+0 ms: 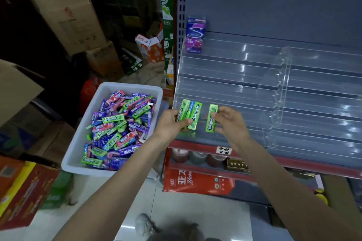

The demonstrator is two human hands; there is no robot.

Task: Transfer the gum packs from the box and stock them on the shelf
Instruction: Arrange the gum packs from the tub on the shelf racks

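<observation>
- Both forearms reach up from the frame's bottom; the left hand (pixel 172 123) grips a small stack of green gum packs (pixel 189 116), which could fan out and slip if its hold loosens.
- Beside it, the right hand (pixel 231 123) pinches a single green pack (pixel 212 118) over the clear shelf (pixel 293 92)'s front tier; its low lip may catch the pack.
- Left of both, the white box (pixel 88 129) stays heaped with packs.
- Farther tiers lie open, except for a purple pack (pixel 195 35) at the back.

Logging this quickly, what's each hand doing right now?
Left hand: holding a bunch of green gum packs.
Right hand: pinching a single green gum pack.
</observation>
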